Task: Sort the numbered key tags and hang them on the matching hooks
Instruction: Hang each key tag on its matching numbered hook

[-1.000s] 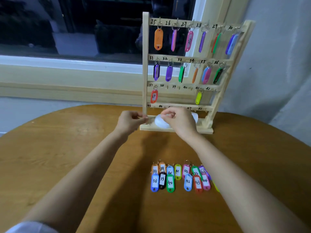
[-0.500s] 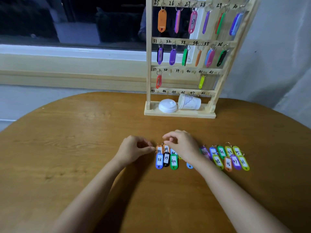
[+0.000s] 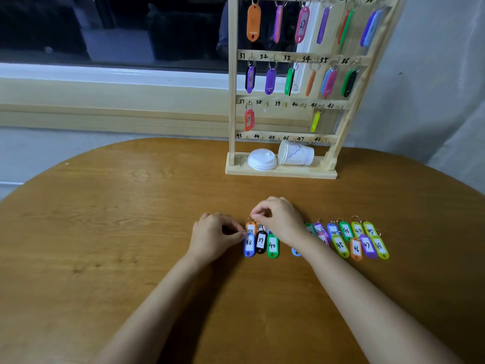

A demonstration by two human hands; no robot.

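Note:
Numbered key tags lie in two rows on the round wooden table. At the left end are a blue tag 38, a black tag 39, a green tag 40 and, behind them, an orange tag 38. My left hand pinches at the ring of the blue tag 38. My right hand pinches at the ring of the orange tag 38 and hides the middle tags. More tags, 45 to 48, lie to the right. The wooden hook rack stands behind them.
On the rack's row 37–42 only a red tag 37 and a yellow tag hang; the row above is filled, and no tag shows on the 43–48 row. A tipped paper cup and a white lid sit on the rack's base.
Both hands came back from the rack's base to the left end of the tags on the table, and my view dropped. In the last half second they barely moved.

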